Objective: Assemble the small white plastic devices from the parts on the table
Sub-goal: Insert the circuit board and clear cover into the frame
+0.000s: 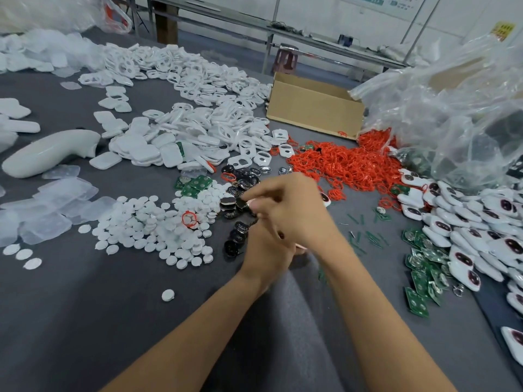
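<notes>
I see the right hand [285, 205] in the middle of the frame, fingers curled, pinching a small black piece [241, 203] beside the pile of black pieces [243, 181]. The left hand [264, 250] is tucked under it; I cannot tell if it holds anything. To the left lie white round caps [147, 227], and at the right edge white devices [467, 219].

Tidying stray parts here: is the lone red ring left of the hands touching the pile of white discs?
Touching. The head view shows the red ring lying flat on top of the white discs, overlapping several of them.
</notes>
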The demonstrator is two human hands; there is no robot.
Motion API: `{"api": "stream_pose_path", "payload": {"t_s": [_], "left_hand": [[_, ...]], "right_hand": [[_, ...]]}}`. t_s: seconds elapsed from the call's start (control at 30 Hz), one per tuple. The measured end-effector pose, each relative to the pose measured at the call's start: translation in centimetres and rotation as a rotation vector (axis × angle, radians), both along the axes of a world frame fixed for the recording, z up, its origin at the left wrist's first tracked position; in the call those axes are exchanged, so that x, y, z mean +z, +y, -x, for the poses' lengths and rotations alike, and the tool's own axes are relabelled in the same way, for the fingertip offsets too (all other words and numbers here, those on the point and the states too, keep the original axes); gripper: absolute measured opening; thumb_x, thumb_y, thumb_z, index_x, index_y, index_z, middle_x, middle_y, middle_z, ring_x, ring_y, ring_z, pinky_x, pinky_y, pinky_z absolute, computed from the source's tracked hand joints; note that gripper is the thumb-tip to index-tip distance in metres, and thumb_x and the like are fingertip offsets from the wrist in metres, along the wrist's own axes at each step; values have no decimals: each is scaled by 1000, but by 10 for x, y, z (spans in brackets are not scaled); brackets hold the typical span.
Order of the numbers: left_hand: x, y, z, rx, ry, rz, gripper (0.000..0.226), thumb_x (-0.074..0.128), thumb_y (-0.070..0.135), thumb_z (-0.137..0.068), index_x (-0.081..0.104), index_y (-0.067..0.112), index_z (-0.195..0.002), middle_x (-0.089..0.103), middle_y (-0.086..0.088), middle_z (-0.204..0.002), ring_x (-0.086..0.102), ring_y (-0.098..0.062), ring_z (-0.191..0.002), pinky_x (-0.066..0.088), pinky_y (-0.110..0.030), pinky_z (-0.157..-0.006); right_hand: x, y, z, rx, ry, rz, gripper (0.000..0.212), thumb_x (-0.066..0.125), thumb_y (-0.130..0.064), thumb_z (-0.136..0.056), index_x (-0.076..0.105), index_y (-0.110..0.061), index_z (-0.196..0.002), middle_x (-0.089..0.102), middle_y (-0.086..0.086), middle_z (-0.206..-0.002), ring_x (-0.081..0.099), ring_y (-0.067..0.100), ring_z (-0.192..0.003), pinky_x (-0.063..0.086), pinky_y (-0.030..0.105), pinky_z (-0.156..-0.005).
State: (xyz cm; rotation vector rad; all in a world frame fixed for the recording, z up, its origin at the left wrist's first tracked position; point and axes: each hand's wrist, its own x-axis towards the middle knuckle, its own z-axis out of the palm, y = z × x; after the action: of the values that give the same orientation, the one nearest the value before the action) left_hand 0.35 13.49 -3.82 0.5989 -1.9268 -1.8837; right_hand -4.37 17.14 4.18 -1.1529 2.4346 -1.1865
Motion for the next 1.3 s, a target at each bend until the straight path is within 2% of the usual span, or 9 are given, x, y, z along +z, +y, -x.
{"api": "stream_pose_path", "payload": {"t_s": [0.07, 0.13, 0.3, 0.43, 0.53, 0.67, 0.9, 1.03, 1.3], "left_hand": [[2, -1, 7, 17, 28, -93, 13, 54, -5, -91, 66, -3, -96, 71, -19, -93, 71, -28, -88, 59, -39, -79], [1, -2, 8, 4, 49, -178, 19, 53, -3, -94, 69, 6, -95, 73, -17, -96, 72, -29, -91, 59, -41, -80], [1, -1, 8, 54, 71, -229, 22, 54, -4, -93, 67, 12, -89, 74, -14, -92, 73, -23, -87, 60, -31, -73], [1, -2, 8, 52, 77, -219, 19, 53, -5, -93, 68, 6, -94, 73, -15, -92, 73, -23, -86, 59, -27, -70], [2, -1, 8, 67, 88, -232, 22, 55, -5, -93, 69, 12, -91, 74, -11, -91, 73, -18, -85, 58, -23, -67], [-1, -1, 9, 99, 95, -182, 25, 58, -3, -92, 70, 19, -86, 76, -6, -87, 73, -17, -83, 59, -25, -71], [-4, 1, 11, 115, 89, -108, 25, 58, 1, -92, 71, 22, -86, 76, -4, -84, 74, -18, -79, 58, -32, -75], [-5, 1, 10, 111, 95, -128, 23, 57, 2, -92, 71, 19, -87, 76, -6, -84, 74, -18, -78, 59, -30, -73], [-4, 1, 10, 79, 112, -161, 24, 55, 0, -93, 71, 18, -90, 76, -6, -84, 74, -20, -77, 59, -29, -73]], "right_hand": [[-3, 26, 10, -73, -150, 198, 18, 69, 4, -79, 74, -13, -77, 68, 6, -60, 65, 8, -55, 52, 21, -52], [-9, 49, 18, -114, -229, 330, 17, 69, 6, -80, 72, -11, -79, 73, 9, -71, 71, 19, -68, 58, 31, -66], [-32, 77, 29, -109, -371, 528, 13, 65, 9, -81, 69, -1, -88, 67, 2, -68, 60, 10, -58, 49, 18, -59], [-38, 79, 30, -93, -447, 583, 13, 66, 9, -78, 69, -3, -83, 71, 3, -68, 66, 11, -62, 51, 18, -59], [-40, 79, 31, -144, -354, 515, 15, 70, 7, -77, 68, -7, -78, 72, -1, -67, 65, 7, -60, 50, 15, -62], [-49, 75, 29, -271, 21, 265, 16, 76, -1, -76, 69, -15, -74, 69, -9, -65, 62, 1, -58, 48, 14, -61], [-62, 64, 22, -310, 415, 91, 7, 75, -10, -75, 69, -12, -74, 68, 2, -71, 62, 22, -65, 50, 36, -63], [-62, 61, 22, -292, 418, 37, 5, 69, -7, -77, 70, -12, -74, 67, 8, -74, 62, 30, -69, 51, 43, -65], [-63, 62, 23, -270, 402, 71, 15, 66, 3, -73, 65, -12, -75, 64, 4, -75, 58, 26, -69, 49, 43, -64]]}}
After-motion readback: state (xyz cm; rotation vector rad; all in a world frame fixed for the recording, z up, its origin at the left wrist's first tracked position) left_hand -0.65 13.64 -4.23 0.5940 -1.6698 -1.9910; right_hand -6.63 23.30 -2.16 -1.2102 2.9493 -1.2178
